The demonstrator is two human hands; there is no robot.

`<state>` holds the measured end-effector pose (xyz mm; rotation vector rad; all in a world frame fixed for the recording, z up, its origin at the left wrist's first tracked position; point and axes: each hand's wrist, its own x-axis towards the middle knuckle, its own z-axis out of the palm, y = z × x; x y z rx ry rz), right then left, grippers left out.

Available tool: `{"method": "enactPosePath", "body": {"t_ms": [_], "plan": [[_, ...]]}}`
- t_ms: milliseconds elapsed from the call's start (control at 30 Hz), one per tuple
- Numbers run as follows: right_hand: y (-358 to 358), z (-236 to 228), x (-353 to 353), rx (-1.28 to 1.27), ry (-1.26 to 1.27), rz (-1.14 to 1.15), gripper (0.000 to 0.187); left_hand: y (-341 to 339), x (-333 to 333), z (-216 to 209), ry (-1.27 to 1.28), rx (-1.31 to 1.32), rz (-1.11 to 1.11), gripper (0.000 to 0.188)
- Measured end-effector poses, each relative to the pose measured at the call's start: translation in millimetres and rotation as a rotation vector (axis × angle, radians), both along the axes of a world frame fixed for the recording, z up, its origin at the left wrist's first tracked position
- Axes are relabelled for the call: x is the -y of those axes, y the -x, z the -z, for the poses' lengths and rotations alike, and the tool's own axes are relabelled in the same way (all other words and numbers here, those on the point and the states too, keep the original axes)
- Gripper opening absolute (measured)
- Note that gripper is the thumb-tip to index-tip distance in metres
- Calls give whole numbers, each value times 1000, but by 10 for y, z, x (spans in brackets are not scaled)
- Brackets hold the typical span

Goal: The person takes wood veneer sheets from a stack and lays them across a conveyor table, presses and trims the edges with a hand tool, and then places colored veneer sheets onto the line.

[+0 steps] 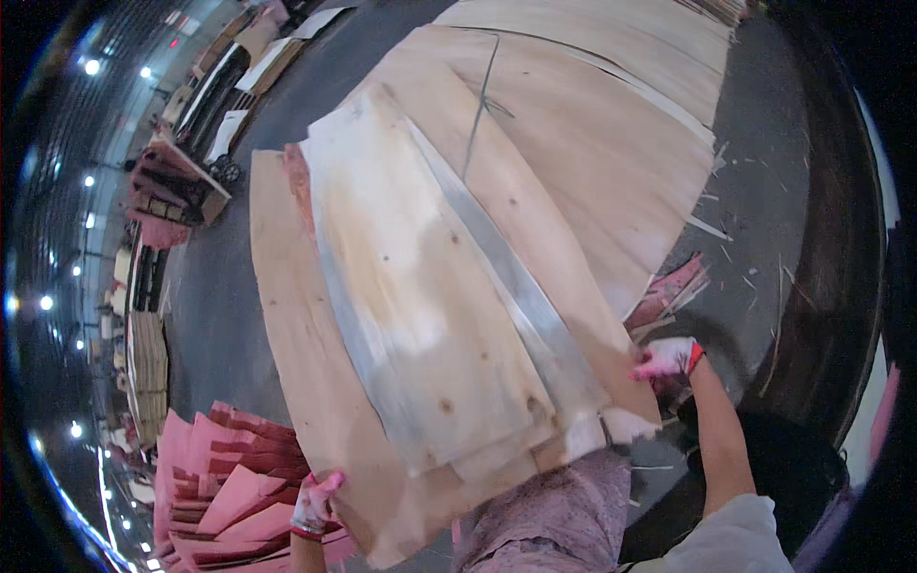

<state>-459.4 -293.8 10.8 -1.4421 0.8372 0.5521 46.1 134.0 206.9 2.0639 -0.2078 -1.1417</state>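
A wide tan wood veneer sheet spreads out in front of me, its near edge above my legs. My left hand, in a white glove with pink stains, is closed on its near left edge. At the right edge, near the ragged corner, my right hand grips the same sheet in a similar red-cuffed glove. On top of it lie paler veneer pieces with knots and a narrow greyish strip. The sheet's far end overlaps a larger pile of veneer, where a dark cord runs across.
Pink-stained veneer pieces are heaped at the lower left. More pink scraps and thin splinters lie on the dark floor to the right. A wheeled cart and stacked boards stand along the left.
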Motion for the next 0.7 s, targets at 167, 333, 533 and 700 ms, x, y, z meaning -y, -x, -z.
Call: {"method": "enactPosePath", "body": {"t_ms": [167,333,533,700], "plan": [[-213,728,-92,232,-138,715,45,114,-216,-246,-155,162,347,38],[-683,598,-223,417,-163,816,55,403,163,-540,43,-22,-13,40],[-630,-868,-667,486,-134,966,57,634,-72,-1295,239,-93,-35,69],[-539,-1169,-760,515,168,760,54,1023,-283,-1583,83,44,-40,64]]}}
